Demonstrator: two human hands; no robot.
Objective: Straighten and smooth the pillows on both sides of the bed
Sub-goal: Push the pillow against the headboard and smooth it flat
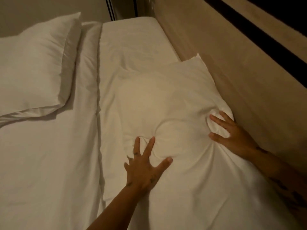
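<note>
A white pillow lies on the near side of the bed against the beige headboard. My left hand presses flat on its lower middle with fingers spread, and the cloth bunches into creases around the fingertips. My right hand pushes on the pillow's edge next to the headboard, fingers apart, with a fold of fabric bulging between them. A second white pillow rests on the far side of the bed at the upper left, puffed and fairly smooth.
White sheets cover the mattress, with a seam running between the two halves. The padded headboard rises along the right. A dark vertical strip stands beyond the far corner of the bed.
</note>
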